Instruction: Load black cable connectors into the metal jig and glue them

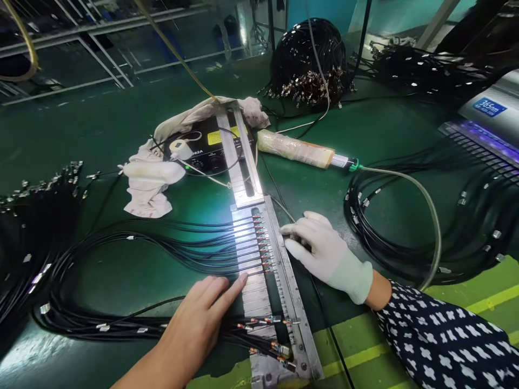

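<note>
A long slotted metal fixture [270,232] lies in front of me. Several black cables [219,249] run across it side by side, their stripped ends with small coloured wires in its slots. My left hand [198,316], bare, reaches over the fixture's left edge, its index fingertip pressed on the lowest of these cables; its thumb is hidden. Loose cable ends [279,348] lie over the near part of the fixture, beside that hand. In a white glove, my right hand [326,254] has bent fingers, with thumb and index tips against the fixture's right edge.
Beyond the fixture stands a black control box [206,154] partly wrapped in cloth. A wrapped tube [295,148] with a clear hose lies to its right. Cable bundles [308,65] lie at the back, left and right. A 365nm lamp unit [497,111] glows purple at far right.
</note>
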Motion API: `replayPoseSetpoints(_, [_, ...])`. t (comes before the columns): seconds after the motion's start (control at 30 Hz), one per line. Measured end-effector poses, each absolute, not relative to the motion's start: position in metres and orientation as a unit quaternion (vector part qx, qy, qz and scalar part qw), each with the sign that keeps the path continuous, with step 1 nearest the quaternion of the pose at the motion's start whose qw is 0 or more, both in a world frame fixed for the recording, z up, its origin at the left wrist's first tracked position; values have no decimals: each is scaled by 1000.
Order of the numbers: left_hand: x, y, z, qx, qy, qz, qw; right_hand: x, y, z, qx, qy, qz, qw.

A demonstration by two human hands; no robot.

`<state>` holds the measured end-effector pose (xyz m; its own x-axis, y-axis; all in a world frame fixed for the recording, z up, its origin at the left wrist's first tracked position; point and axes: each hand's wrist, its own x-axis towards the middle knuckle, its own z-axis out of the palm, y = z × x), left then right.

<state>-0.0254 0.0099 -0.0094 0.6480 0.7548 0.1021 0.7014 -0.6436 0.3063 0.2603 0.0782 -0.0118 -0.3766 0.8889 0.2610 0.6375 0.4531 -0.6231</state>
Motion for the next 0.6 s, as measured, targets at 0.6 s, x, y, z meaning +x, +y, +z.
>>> replayPoseSetpoints(0.6, [-22,4,19,786,483,178,342,265,61,-11,-480,-777,259,313])
